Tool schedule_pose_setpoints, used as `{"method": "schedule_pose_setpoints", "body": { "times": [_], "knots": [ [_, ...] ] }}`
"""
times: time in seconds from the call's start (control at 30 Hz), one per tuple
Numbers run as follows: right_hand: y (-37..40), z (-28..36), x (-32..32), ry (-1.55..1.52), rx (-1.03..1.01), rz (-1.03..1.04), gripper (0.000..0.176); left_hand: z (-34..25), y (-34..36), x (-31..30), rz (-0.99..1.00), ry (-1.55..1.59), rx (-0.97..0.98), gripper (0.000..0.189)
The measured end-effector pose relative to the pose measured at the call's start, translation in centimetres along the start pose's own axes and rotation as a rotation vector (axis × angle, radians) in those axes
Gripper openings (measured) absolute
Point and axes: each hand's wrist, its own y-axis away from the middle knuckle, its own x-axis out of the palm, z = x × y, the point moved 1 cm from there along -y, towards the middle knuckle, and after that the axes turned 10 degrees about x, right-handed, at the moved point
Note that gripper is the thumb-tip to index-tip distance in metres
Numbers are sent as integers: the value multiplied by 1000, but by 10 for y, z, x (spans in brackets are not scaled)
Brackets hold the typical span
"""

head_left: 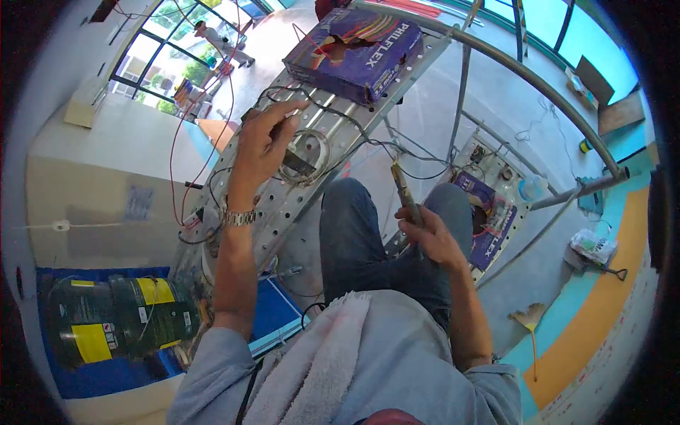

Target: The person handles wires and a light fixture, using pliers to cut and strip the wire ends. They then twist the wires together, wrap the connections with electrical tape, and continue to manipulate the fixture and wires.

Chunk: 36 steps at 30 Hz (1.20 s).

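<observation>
My left hand [266, 145], with a metal watch [239, 217] at the wrist, is over a perforated metal plank [358, 120]. Its fingers are stretched out and the thumb stands apart, close to a black cable [343, 113]. Beside the fingers, a clear round ring [322, 145] lies on the plank with a dark flat piece [299, 163] across it. Above my lap, my right hand [433, 237] is wrapped round a long, worn hand tool that looks like pliers [404, 190], its yellowish tip pointing away from me near thin dark wires.
A purple PHILFLEX box [354, 53] sits farther along the plank. To the right, a lower plank holds another torn box [489, 212] and a plastic bottle [533, 188]. Scaffold pipes [545, 88] curve past. Green buckets [120, 319] are at lower left; a distant person [223, 44] stands by windows.
</observation>
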Motion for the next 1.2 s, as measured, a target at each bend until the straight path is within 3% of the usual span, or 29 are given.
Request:
{"method": "schedule_pose_setpoints", "body": {
  "times": [0.13, 0.23, 0.37, 0.47, 0.53, 0.63, 0.73, 0.77, 0.87, 0.97, 1.07, 1.2],
  "knots": [
    [-5, 10, 12, -39, -128, -24, 30, -4, -1, -1, 41, 37, -98, 26],
    [-10, 12, 18, -65, -208, -46, 29, -2, -2, 6, -111, 147, -22, 19],
    [-11, 18, 19, 14, -358, -38, 35, 6, 1, 5, -64, 89, 5, 18],
    [2, 35, 16, -110, -123, 140, 42, -1, 0, 3, -26, 108, -17, 21],
    [2, 34, 18, -96, -149, 139, 45, -1, 2, 1, 1, 173, -100, 26],
    [-1, 31, 22, -59, -236, 99, 46, -7, -5, 0, -95, 48, 105, 23],
    [6, 37, 21, -15, -216, 90, 47, -26, -7, -13, -46, -222, 90, 29],
    [7, 40, 21, 0, -188, 99, 48, -28, -7, -16, -8, -181, 32, 33],
    [8, 39, 19, 10, -184, 104, 47, -43, -5, -13, -194, -408, 231, 31],
    [6, 38, 26, -51, -311, 91, 45, -62, 22, 9, -214, -145, 153, 33],
    [15, 38, 23, -125, -104, 91, 42, -83, 53, 34, -3, 39, 231, 25],
    [12, 33, 18, -134, -125, -25, 38, -87, 107, 61, 260, 265, 174, 22]
  ]
}}
